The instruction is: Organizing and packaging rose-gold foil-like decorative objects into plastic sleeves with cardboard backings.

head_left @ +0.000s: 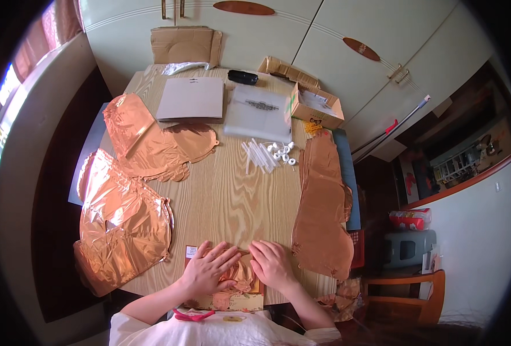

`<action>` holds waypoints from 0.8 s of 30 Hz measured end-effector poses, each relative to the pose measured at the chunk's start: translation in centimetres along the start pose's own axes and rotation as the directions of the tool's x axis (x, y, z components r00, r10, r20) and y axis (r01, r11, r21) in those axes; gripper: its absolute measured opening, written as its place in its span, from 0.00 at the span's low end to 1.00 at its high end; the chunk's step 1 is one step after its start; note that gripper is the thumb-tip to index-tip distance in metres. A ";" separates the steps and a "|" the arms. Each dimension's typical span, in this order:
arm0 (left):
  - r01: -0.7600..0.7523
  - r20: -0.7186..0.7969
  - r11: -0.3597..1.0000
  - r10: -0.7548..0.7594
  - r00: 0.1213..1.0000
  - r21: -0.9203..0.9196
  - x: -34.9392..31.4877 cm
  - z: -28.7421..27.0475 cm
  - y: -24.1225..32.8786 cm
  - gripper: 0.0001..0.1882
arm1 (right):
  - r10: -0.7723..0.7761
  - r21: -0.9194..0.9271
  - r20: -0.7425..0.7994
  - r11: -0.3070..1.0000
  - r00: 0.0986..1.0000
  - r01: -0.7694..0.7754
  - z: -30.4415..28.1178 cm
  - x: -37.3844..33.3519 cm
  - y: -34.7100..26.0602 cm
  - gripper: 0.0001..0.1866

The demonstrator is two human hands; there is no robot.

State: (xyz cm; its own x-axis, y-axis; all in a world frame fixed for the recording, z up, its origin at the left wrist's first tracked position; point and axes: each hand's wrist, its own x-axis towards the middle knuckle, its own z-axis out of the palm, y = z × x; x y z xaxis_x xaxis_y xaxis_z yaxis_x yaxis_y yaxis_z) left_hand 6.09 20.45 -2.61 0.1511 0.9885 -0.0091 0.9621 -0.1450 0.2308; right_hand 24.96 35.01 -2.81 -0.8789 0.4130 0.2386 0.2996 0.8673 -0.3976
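Note:
My left hand (210, 270) lies flat with its fingers spread, pressing on a crumpled copper-coloured foil balloon (243, 277) at the table's near edge. The fingers of my right hand (271, 265) are bent together at the balloon's upper right edge and seem to pinch it; the fingertips are partly hidden. Beneath the foil is a printed card (255, 301) in beige and brown, mostly covered by the foil and my hands.
Flat copper foil balloons lie left (126, 222), upper left (146, 144) and right (324, 207). Farther back are clear straws (259, 155), white ring-shaped pieces (281, 152), clear plastic bags (258, 112), a white card stack (191, 99) and a cardboard box (318, 106). A wooden chair (434, 297) stands right.

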 end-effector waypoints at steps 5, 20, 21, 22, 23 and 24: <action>-0.010 -0.001 1.000 0.010 1.000 0.001 0.0 0.2 -0.1 0.39 | -0.057 -0.033 -0.023 0.998 0.998 0.056 0.6 -0.4 0.2 0.18; -0.041 0.093 0.998 0.036 0.995 0.045 -0.2 -0.4 -0.1 0.37 | 0.019 -0.002 0.065 1.000 0.998 -0.019 -0.3 -6.1 -1.3 0.35; -0.043 0.097 0.998 0.038 0.995 0.048 -0.1 -0.4 -0.1 0.37 | 0.038 0.031 0.060 0.999 0.997 -0.040 -0.4 -6.7 -1.8 0.35; -0.045 0.101 0.998 0.040 0.994 0.050 -0.1 -0.4 -0.1 0.37 | 0.059 0.064 0.056 0.996 0.997 -0.062 -0.6 -7.4 -2.4 0.35; -0.046 0.102 0.997 0.040 0.994 0.055 -0.1 -0.5 -0.2 0.37 | 0.098 0.096 0.052 0.990 0.994 -0.103 -0.6 -8.0 -3.0 0.35; -0.043 0.101 0.998 0.038 0.994 0.050 -0.2 -0.5 -0.1 0.37 | 0.016 0.055 0.092 0.998 0.996 -0.021 -0.6 -8.8 -3.2 0.33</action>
State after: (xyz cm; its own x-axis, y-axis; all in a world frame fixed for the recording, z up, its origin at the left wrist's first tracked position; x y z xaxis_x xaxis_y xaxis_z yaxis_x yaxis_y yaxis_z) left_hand 5.82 20.33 -2.20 0.2093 0.9729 -0.0983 0.9649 -0.1892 0.1822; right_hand 31.94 28.79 -3.08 -0.9044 0.3996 0.1492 0.2976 0.8417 -0.4505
